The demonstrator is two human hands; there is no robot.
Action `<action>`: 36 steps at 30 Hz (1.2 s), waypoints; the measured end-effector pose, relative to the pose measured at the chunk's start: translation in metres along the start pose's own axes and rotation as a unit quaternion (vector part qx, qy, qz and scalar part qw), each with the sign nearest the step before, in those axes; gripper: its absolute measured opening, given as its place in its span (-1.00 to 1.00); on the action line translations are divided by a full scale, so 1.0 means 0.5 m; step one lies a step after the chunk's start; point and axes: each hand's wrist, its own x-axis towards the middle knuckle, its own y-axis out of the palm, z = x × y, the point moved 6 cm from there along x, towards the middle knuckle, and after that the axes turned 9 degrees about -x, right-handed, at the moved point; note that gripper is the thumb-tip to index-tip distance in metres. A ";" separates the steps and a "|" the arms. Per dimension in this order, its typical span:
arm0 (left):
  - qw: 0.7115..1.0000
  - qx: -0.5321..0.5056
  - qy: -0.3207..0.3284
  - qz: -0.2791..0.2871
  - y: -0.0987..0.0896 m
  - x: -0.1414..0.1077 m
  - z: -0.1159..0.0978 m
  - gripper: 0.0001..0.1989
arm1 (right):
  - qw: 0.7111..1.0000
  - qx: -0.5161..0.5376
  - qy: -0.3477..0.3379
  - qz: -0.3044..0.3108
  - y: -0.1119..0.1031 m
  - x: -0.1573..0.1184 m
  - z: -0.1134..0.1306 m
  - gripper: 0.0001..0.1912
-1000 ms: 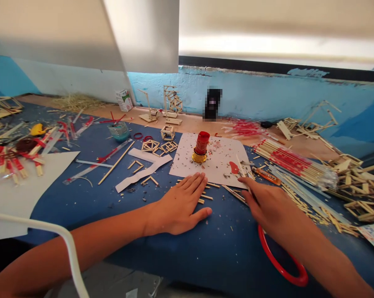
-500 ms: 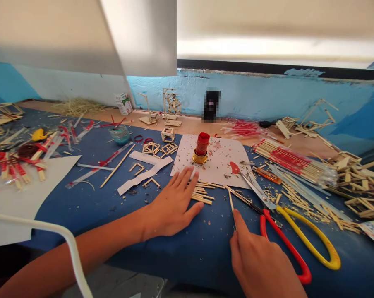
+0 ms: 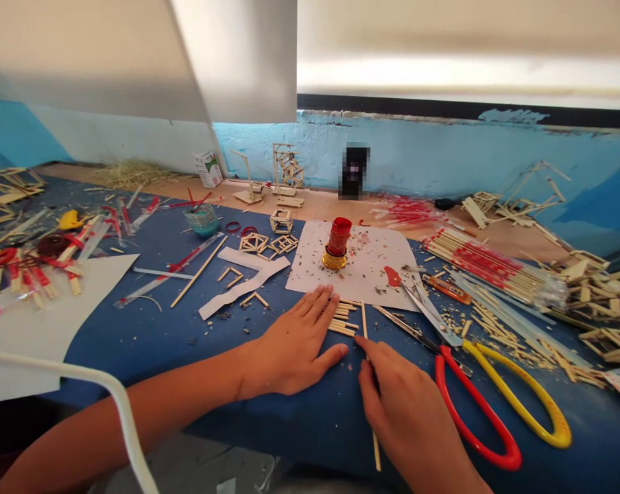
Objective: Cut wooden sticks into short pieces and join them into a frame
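Note:
My left hand [image 3: 300, 339] lies flat, fingers stretched out, over a row of short wooden sticks [image 3: 343, 319] on the blue table. Only the right ends of those sticks show. My right hand [image 3: 400, 398] is closed on a longer wooden stick [image 3: 364, 319], which stands across the ends of the row; its lower end sticks out below the hand. Just beyond the left hand, a red candle [image 3: 339, 235] in a gold holder rests on a white sheet of paper [image 3: 376, 247]. Large scissors [image 3: 487, 374] with one red and one yellow handle lie right of my right hand.
A craft knife [image 3: 410, 326] lies beside the scissors. Packaged sticks [image 3: 487, 264] and stick frames [image 3: 588, 295] crowd the right. Small stick frames [image 3: 269, 242], paper strips [image 3: 248, 288] and a glass jar [image 3: 201, 219] are on the left. A white cable [image 3: 104, 384] crosses the lower left.
My right hand has moved left with the stick, bringing it against the ends of the short sticks. The left hand stays flat in nearly the same place.

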 end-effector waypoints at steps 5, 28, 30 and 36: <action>1.000 0.002 0.004 -0.005 0.000 0.005 -0.003 -0.16 | 0.998 -0.017 0.048 -0.027 -0.005 0.007 -0.004 -0.62; 0.998 0.043 -0.010 0.047 0.005 0.015 -0.039 -0.19 | 0.972 -0.194 0.112 0.068 -0.038 0.018 0.000 -0.75; 0.997 0.043 -0.015 0.054 0.005 0.016 -0.041 -0.19 | 0.971 -0.199 0.111 0.065 -0.036 0.024 -0.002 -0.73; 0.997 0.043 0.007 0.062 0.002 0.022 -0.042 -0.16 | 0.973 -0.193 0.120 0.048 -0.028 0.051 0.002 -0.79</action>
